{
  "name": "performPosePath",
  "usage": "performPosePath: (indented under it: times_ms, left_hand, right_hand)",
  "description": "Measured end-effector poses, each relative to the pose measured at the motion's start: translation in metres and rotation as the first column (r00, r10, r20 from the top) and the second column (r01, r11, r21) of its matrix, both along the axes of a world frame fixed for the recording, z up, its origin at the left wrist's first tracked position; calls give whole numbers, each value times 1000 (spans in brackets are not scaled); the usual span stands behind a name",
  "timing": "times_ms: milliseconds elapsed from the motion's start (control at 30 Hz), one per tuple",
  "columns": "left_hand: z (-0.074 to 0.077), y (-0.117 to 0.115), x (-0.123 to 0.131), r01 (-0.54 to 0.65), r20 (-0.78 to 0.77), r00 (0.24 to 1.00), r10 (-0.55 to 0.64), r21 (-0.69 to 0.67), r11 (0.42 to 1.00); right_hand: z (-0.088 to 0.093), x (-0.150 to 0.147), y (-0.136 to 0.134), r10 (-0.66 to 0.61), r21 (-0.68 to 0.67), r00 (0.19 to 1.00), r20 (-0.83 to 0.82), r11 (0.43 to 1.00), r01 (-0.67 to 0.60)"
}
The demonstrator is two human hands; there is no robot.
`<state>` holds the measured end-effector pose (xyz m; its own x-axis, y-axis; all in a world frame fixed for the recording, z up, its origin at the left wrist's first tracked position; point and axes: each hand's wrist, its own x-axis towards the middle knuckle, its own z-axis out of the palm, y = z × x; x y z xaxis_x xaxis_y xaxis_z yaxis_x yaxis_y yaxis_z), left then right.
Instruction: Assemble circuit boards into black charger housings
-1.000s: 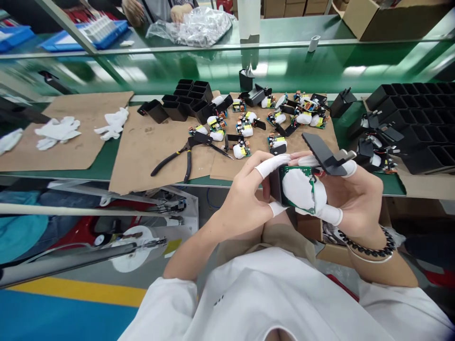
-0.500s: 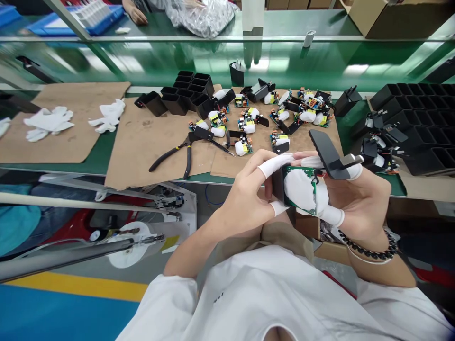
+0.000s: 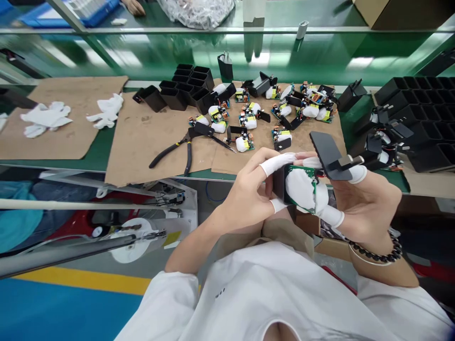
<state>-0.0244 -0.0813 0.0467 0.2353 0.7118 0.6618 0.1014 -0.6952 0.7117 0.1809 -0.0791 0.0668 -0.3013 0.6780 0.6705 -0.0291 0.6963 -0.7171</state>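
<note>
Both hands meet in front of my chest, just below the bench edge. My left hand (image 3: 250,196) pinches a small black housing (image 3: 279,182) between finger-cotted thumb and forefinger. My right hand (image 3: 362,203) grips a green circuit board with a white pad (image 3: 301,189), pressed against that housing. A flat black lid with prongs (image 3: 329,150) hangs from the board over my right fingers. Loose boards and black lids (image 3: 249,124) lie on the cardboard ahead.
Black pliers (image 3: 179,149) lie on the cardboard sheet (image 3: 142,137). Empty black housings (image 3: 185,90) cluster behind them; more fill trays at the right (image 3: 423,106). White gloves (image 3: 106,111) rest at the left. Another person's hand (image 3: 135,7) shows beyond the green conveyor (image 3: 177,57).
My hands keep the same grip on the board and housing. The view has tilted down a little, so the bench items sit higher in the picture.
</note>
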Motion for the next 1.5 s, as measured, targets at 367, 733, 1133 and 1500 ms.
performPosePath:
  times_ms: [367,733,1133,1500]
  left_hand:
    - [-4,-1,-1,15,20,1000,-16,13,1000]
    - [-2,-1,4,-37,20,999,37,4,999]
    - [-22,15,-3,-75,-133,991,24,-397,915]
    - [-40,28,0,272,209,962,-174,-722,636]
  right_hand:
    - [2,2,-15,-144,-1,982,122,989,145]
    - [-1,-1,-12,-145,18,987,65,989,144]
    - [-17,-7,14,-43,-368,986,163,924,101]
    - [-22,34,52,174,-666,983,55,740,-94]
